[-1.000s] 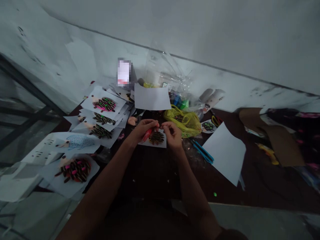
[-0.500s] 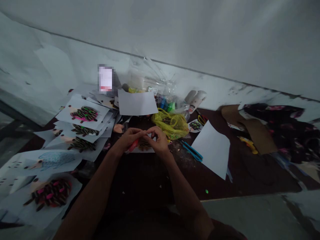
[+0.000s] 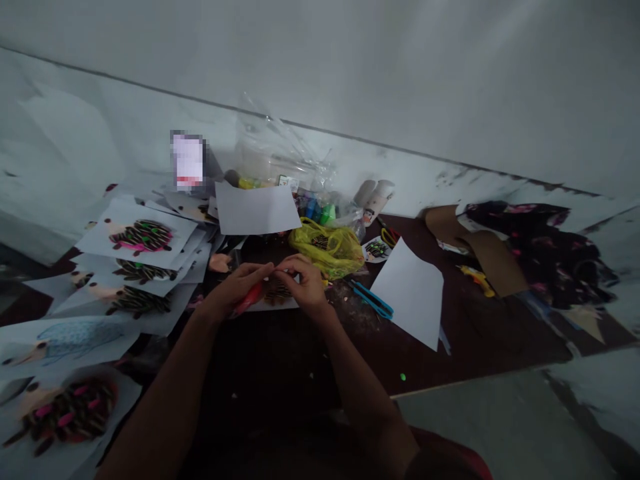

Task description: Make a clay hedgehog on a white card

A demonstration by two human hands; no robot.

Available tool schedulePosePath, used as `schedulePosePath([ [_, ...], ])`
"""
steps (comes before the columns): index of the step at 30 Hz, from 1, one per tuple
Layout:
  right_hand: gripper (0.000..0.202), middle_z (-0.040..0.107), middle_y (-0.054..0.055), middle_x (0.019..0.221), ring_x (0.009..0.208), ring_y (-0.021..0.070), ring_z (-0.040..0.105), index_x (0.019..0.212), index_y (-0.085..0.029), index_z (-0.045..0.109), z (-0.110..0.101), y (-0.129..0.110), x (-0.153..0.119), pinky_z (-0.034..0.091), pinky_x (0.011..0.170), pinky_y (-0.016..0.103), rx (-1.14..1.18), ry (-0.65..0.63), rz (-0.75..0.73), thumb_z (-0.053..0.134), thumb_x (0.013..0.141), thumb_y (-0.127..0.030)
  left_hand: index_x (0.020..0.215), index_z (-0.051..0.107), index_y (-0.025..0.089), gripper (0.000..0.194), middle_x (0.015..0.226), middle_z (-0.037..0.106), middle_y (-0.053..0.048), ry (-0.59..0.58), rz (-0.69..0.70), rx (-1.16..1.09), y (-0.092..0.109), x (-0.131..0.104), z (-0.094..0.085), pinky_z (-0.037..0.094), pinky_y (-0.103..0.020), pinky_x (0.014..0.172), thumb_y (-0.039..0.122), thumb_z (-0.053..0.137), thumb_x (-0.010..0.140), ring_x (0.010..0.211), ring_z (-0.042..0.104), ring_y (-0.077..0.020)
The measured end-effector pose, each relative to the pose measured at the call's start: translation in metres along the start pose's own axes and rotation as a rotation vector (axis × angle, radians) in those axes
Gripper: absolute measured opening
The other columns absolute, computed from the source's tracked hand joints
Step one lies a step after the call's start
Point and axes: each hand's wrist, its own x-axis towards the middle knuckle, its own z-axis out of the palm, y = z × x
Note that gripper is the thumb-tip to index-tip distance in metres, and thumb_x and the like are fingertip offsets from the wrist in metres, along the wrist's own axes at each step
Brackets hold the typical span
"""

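Note:
My left hand (image 3: 235,288) is closed around a red lump (image 3: 249,300), which looks soft, like modelling clay; its kind is not certain. Thumb and fingers of my right hand (image 3: 307,285) are pinched together, meeting the left fingertips. Whatever is between the right fingertips is too small to make out. Below both hands lies a white sheet with a hedgehog picture (image 3: 275,293), its spines dark and striped like seeds, partly covered by the hands. A peach-coloured lump (image 3: 220,262) sits just beyond my left hand.
Finished-looking hedgehog pictures (image 3: 143,235) are stacked at left. A yellow plastic bag (image 3: 327,250) lies behind my hands. To the right are a blue tool (image 3: 371,300), white paper (image 3: 413,293), a yellow glue gun (image 3: 477,280) and dark floral cloth (image 3: 535,247). The wall stands behind.
The view has turned slightly right, so the table's contents appear shifted left. My hands remain together at the fingertips, and more of the red lump shows below my left hand.

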Motion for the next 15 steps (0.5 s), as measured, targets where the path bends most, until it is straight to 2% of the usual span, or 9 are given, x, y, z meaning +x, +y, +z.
schedulePosePath([
  [3, 0.015, 0.072, 0.006, 0.097, 0.089, 0.0174, 0.066, 0.094, -0.023, 0.079, -0.002, 0.001, 0.000, 0.054, 0.078, 0.030, -0.043, -0.039, 0.010, 0.068, 0.096, -0.033, 0.070, 0.068, 0.017, 0.050, 0.059, 0.058, -0.001, -0.022, -0.024, -0.083, 0.004, -0.001, -0.002, 0.031, -0.023, 0.043, 0.067, 0.073, 0.073, 0.044, 0.040, -0.0087],
  [6, 0.017, 0.073, 0.006, 0.102, 0.094, 0.0178, 0.067, 0.099, -0.024, 0.080, -0.002, 0.001, -0.001, 0.055, 0.086, 0.032, -0.092, -0.076, -0.026, 0.066, 0.098, -0.032, 0.066, 0.066, 0.018, 0.042, 0.053, 0.054, 0.001, -0.041, -0.028, -0.097, 0.005, -0.001, -0.004, 0.032, -0.022, 0.044, 0.059, 0.076, 0.073, 0.045, 0.040, -0.0093],
  [10, 0.018, 0.074, 0.007, 0.102, 0.097, 0.0188, 0.068, 0.098, -0.024, 0.079, -0.003, -0.002, -0.001, 0.054, 0.089, 0.033, -0.103, -0.046, -0.054, 0.064, 0.099, -0.034, 0.069, 0.068, 0.018, 0.036, 0.055, 0.055, 0.001, -0.002, -0.015, -0.146, 0.000, 0.001, -0.005, 0.032, -0.022, 0.043, 0.053, 0.075, 0.074, 0.045, 0.041, -0.0096],
  [13, 0.022, 0.072, 0.005, 0.091, 0.087, 0.0177, 0.066, 0.093, -0.022, 0.076, -0.002, -0.001, -0.003, 0.053, 0.082, 0.031, -0.095, 0.035, -0.031, 0.061, 0.100, -0.038, 0.071, 0.070, 0.017, 0.036, 0.064, 0.060, -0.002, -0.007, 0.027, -0.102, -0.002, 0.002, -0.008, 0.032, -0.022, 0.043, 0.053, 0.072, 0.077, 0.046, 0.043, -0.0087],
  [15, 0.023, 0.069, 0.002, 0.084, 0.076, 0.0159, 0.063, 0.091, -0.022, 0.073, 0.000, 0.003, -0.004, 0.050, 0.074, 0.029, -0.100, 0.061, 0.025, 0.061, 0.098, -0.040, 0.080, 0.074, 0.017, 0.036, 0.072, 0.063, -0.002, 0.008, 0.046, -0.088, -0.001, 0.002, -0.012, 0.032, -0.022, 0.042, 0.053, 0.070, 0.079, 0.046, 0.044, -0.0081],
])
